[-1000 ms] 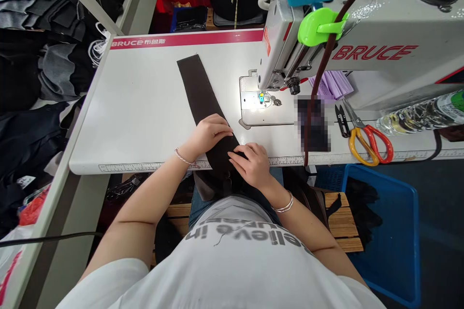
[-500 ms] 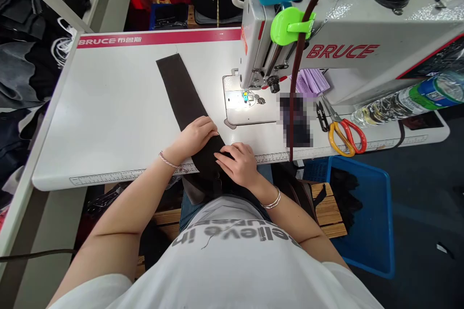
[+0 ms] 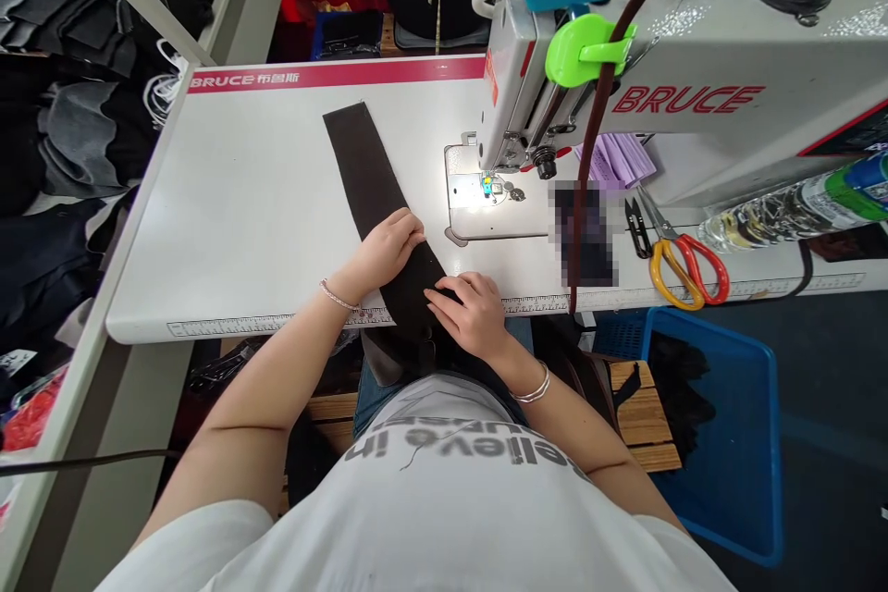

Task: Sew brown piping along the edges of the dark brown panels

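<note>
Left hand (image 3: 387,248) and right hand (image 3: 474,314) held the dark strip (image 3: 364,168) mid-frame, spread on the bench (image 3: 236,194) but not yet under the sewing machine (image 3: 714,60), upper right.

Someone at the white table (image 3: 228,203) has both hands on a dark strip (image 3: 362,168) slanting down to the near edge: the left hand (image 3: 388,248) lies across it, fingers bunched at its side, while the right hand (image 3: 473,316) touches it lower down. Off to the right are the sewing machine (image 3: 694,65), snips (image 3: 636,229), scissors (image 3: 686,270) and a bottle (image 3: 770,211), with a blue bin (image 3: 739,499) below.
</note>
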Demonstrator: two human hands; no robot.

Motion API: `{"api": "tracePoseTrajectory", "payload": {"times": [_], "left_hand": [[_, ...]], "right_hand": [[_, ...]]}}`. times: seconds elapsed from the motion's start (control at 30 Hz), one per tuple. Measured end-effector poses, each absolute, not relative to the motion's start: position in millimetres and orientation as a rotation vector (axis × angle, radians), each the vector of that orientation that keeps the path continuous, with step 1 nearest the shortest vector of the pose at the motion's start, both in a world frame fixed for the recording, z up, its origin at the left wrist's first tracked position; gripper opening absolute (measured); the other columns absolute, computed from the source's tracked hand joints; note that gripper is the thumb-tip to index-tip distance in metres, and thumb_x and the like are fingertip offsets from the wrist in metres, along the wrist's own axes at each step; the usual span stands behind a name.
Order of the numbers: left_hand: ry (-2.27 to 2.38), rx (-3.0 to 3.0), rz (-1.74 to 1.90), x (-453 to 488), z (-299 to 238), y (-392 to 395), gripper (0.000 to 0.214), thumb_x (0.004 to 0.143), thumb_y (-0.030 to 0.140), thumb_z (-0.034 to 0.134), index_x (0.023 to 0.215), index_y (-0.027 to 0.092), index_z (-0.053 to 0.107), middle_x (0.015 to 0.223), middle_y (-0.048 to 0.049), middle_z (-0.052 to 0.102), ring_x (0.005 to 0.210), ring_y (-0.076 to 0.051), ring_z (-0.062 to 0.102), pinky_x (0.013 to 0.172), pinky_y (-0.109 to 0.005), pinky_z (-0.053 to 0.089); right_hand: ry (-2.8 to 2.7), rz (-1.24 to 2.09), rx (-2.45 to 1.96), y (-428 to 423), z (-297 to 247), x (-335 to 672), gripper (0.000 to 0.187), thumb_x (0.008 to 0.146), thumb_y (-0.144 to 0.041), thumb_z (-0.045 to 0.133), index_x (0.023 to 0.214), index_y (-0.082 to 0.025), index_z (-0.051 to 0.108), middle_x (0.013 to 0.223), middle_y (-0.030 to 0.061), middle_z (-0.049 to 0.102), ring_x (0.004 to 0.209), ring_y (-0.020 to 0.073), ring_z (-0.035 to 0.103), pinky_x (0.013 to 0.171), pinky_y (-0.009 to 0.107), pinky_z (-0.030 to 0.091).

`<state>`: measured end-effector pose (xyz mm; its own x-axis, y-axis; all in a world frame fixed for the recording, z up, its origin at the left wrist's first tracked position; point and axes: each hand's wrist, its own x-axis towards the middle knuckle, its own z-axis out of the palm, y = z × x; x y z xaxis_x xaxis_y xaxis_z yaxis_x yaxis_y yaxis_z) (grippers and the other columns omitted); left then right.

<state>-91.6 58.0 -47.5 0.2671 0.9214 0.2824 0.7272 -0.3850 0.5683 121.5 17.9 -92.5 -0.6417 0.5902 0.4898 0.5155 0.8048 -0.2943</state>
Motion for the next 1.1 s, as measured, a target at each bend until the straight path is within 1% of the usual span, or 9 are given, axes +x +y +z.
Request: {"api": "tracePoseTrajectory", "payload": {"times": [0.1, 0.2, 0.37, 0.47, 0.57, 0.7, 0.77, 0.93, 1.1], "left_hand": [[1.539, 2.197, 0.853, -93, -46, 59, 0.019, 0.095, 0.021, 0.040, 0.077, 0.021, 0.044, 0.078, -0.0035, 0.052, 0.069, -0.017, 0.048, 0.067, -0.032, 0.043], [1.602, 2.100, 0.894, -93, -46, 58, 0.017, 0.094, 0.022, 0.042, 0.077, 0.020, 0.048, 0.076, -0.0028, 0.057, 0.071, -0.016, 0.054, 0.067, -0.031, 0.045], [1.583, 1.654, 1.064, -98, -49, 58, 0.012, 0.092, 0.025, 0.048, 0.083, 0.019, 0.054, 0.079, -0.0030, 0.068, 0.071, -0.014, 0.064, 0.067, -0.029, 0.052], [1.566, 1.456, 1.167, -108, -50, 60, 0.011, 0.085, 0.026, 0.058, 0.079, 0.018, 0.056, 0.073, -0.0023, 0.067, 0.066, -0.013, 0.064, 0.062, -0.028, 0.054], [1.608, 1.358, 1.233, -123, -47, 67, 0.012, 0.075, 0.026, 0.069, 0.075, 0.016, 0.062, 0.070, -0.0031, 0.069, 0.067, -0.015, 0.066, 0.064, -0.030, 0.055], [1.744, 1.326, 1.293, -148, -41, 89, 0.012, 0.065, 0.024, 0.075, 0.068, 0.016, 0.067, 0.065, -0.0030, 0.068, 0.063, -0.015, 0.064, 0.064, -0.031, 0.055], [1.829, 1.340, 1.268, -159, -39, 108, 0.011, 0.063, 0.023, 0.075, 0.070, 0.016, 0.069, 0.063, -0.0018, 0.067, 0.061, -0.016, 0.063, 0.063, -0.031, 0.054], [1.980, 1.570, 1.061, -178, -41, 159, 0.017, 0.066, 0.014, 0.071, 0.083, 0.017, 0.074, 0.062, -0.0009, 0.065, 0.063, -0.018, 0.063, 0.068, -0.034, 0.053], [1.939, 1.772, 0.938, -185, -47, 186, 0.018, 0.065, 0.011, 0.072, 0.079, 0.020, 0.076, 0.064, 0.0002, 0.061, 0.068, -0.019, 0.060, 0.072, -0.035, 0.050]], "right_hand": [[-2.377, 0.169, -0.802, 18, -91, 121, 0.023, 0.095, -0.028, 0.057, 0.113, -0.025, 0.072, 0.107, 0.0050, 0.068, 0.097, 0.0202, 0.051, 0.083, 0.035, 0.038], [-2.344, 0.165, -0.780, 18, -90, 121, 0.022, 0.095, -0.027, 0.058, 0.111, -0.024, 0.072, 0.106, 0.0042, 0.069, 0.095, 0.0200, 0.051, 0.082, 0.035, 0.038], [-2.338, 0.160, -0.782, 19, -90, 121, 0.021, 0.094, -0.026, 0.060, 0.110, -0.024, 0.072, 0.105, 0.0041, 0.070, 0.094, 0.0195, 0.052, 0.080, 0.035, 0.037], [-2.346, 0.165, -0.794, 19, -90, 121, 0.020, 0.093, -0.026, 0.060, 0.109, -0.025, 0.072, 0.104, 0.0048, 0.070, 0.093, 0.0196, 0.052, 0.080, 0.035, 0.037], [-2.330, 0.164, -0.787, 19, -90, 121, 0.020, 0.092, -0.025, 0.062, 0.108, -0.024, 0.073, 0.102, 0.0051, 0.070, 0.092, 0.0200, 0.053, 0.079, 0.035, 0.037], [-2.294, 0.157, -0.771, 19, -90, 119, 0.018, 0.090, -0.023, 0.064, 0.106, -0.023, 0.074, 0.100, 0.0052, 0.071, 0.090, 0.0201, 0.054, 0.078, 0.035, 0.038], [-2.285, 0.155, -0.769, 19, -89, 119, 0.018, 0.089, -0.022, 0.065, 0.104, -0.022, 0.074, 0.099, 0.0053, 0.071, 0.089, 0.0199, 0.054, 0.077, 0.034, 0.038], [-2.272, 0.139, -0.774, 20, -89, 117, 0.017, 0.089, -0.022, 0.065, 0.104, -0.023, 0.074, 0.098, 0.0052, 0.072, 0.088, 0.0198, 0.055, 0.075, 0.034, 0.038], [-2.281, 0.150, -0.778, 20, -90, 118, 0.019, 0.088, -0.022, 0.066, 0.106, -0.023, 0.073, 0.099, 0.0050, 0.072, 0.089, 0.0204, 0.055, 0.076, 0.035, 0.038]]}}
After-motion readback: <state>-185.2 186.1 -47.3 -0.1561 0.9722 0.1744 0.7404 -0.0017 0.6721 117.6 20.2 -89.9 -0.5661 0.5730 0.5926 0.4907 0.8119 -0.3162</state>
